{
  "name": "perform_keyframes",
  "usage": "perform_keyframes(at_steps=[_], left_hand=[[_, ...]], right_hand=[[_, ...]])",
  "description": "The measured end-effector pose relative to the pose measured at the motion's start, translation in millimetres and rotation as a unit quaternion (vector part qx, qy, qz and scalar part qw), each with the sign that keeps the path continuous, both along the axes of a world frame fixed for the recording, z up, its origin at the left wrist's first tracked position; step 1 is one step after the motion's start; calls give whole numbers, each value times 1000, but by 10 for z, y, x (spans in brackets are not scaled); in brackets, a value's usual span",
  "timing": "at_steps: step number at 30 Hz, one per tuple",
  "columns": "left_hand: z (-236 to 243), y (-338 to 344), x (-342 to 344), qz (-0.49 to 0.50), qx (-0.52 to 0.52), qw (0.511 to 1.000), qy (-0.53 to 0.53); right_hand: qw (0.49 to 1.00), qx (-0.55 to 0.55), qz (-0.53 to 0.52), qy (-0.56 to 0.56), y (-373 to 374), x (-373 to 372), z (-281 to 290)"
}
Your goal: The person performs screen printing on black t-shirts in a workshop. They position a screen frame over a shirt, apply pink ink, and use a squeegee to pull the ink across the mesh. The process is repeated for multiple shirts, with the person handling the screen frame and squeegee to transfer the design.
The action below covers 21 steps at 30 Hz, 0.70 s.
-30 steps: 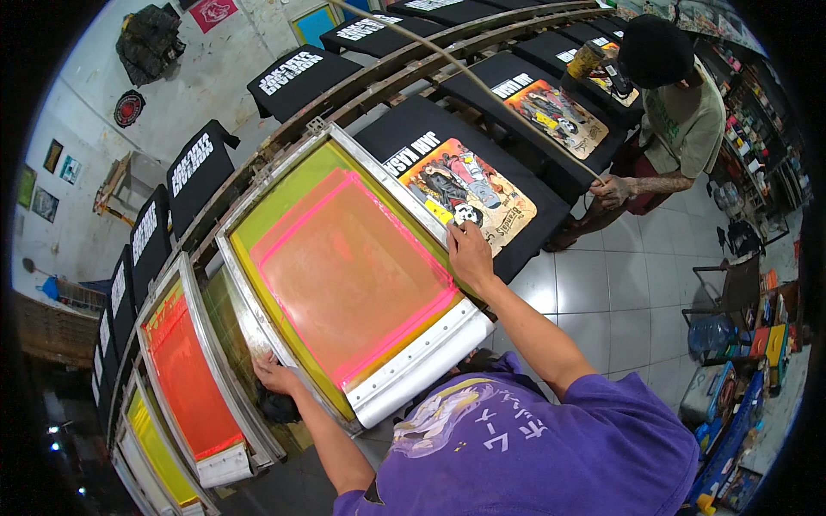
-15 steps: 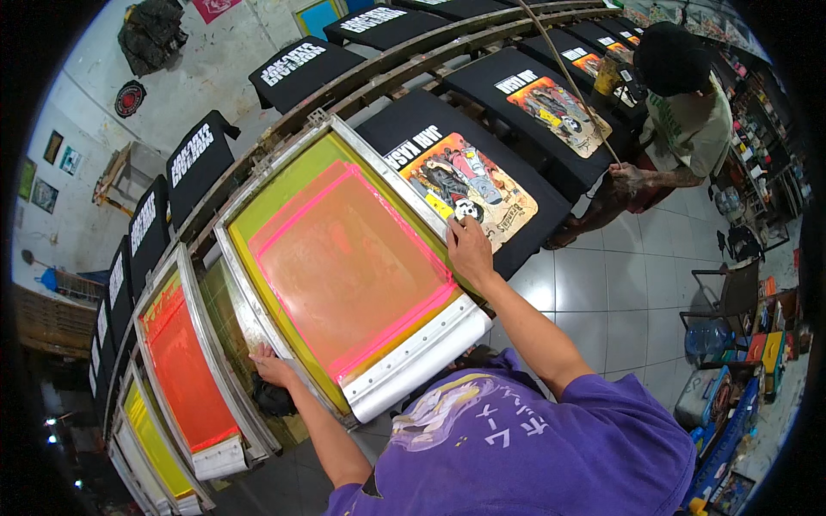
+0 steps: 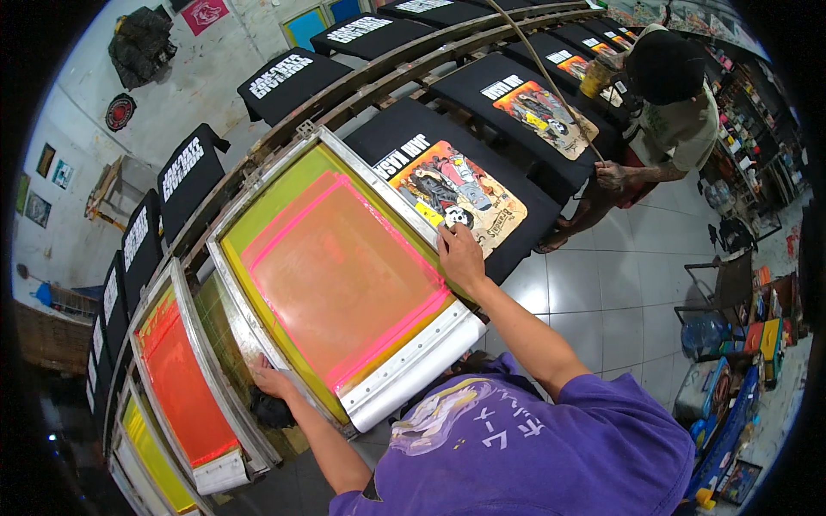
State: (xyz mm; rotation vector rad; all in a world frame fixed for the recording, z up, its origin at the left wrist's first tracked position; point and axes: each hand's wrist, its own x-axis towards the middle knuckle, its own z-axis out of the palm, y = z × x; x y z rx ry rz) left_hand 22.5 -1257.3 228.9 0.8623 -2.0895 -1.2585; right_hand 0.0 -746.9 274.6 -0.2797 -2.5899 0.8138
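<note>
You look down on a large metal-framed printing screen point(image 3: 340, 279) set slantwise before your chest, its far end reaching a long rail point(image 3: 271, 146). Its translucent mesh is brownish orange within a border of bright pink tape, with yellow-green around that. A silver strip point(image 3: 413, 370) with a row of rivets runs along the edge nearest you. Your right hand point(image 3: 462, 258) is on the screen's right side, its fingers curled and pinching the frame. Your left hand point(image 3: 274, 380) is at the left side, its fingers reaching forward along the metal; you cannot tell whether they pinch it.

Just right of the screen lies a black shirt point(image 3: 465, 193) printed with a colourful illustration under white lettering. To the left, another screen point(image 3: 189, 374) shows red-orange mesh, and beyond it a yellow one point(image 3: 159, 451). Across the rail, black shirts with white lettering point(image 3: 288, 82) lie in a row.

At upper right, a co-worker point(image 3: 680, 103) in a dark head covering leans over the printed shirts. A long thin rod point(image 3: 533, 60) slants down to that person's hand. On the tiled floor point(image 3: 576, 267) at far right stands a chair point(image 3: 718, 284).
</note>
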Motion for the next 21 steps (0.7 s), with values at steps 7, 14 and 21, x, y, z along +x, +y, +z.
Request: perform_keyframes(at_steps=[7,14,21], left_hand=[[20,14,-1,17,26,999,-8],[58,62,-4,13,15,1000,-2],[125,88,45,3,-59,995,-74]], right_hand=[[1000,-5,-7,14,-10,7,-3],[1000,2,-16,20,-15,-4,-10],[999,5,-12,30,-10,4,-12]])
